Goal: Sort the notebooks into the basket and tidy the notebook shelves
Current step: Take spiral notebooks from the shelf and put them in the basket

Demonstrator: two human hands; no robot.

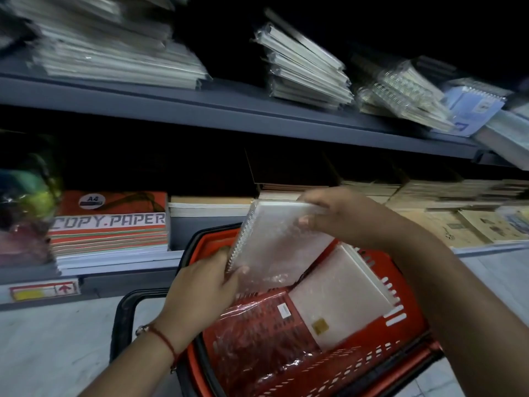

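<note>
A clear-wrapped spiral notebook (274, 239) is held tilted above the red plastic basket (369, 359) on the floor. My left hand (200, 287) grips its lower spiral edge. My right hand (335, 216) holds its top right corner. Inside the basket lie a pale wrapped notebook (340, 296) and a clear-wrapped one (252, 333) through which the red basket shows. Stacks of wrapped notebooks (309, 70) sit on the upper grey shelf (200, 107).
The lower shelf holds a stack of copy paper packs (111, 224) at left, brown notebooks (211, 206) in the middle and flat decorated books (463, 224) at right. The basket's black handle (123, 322) lies over the pale floor (57, 345). Spiral pads (406, 93) lean at the upper right.
</note>
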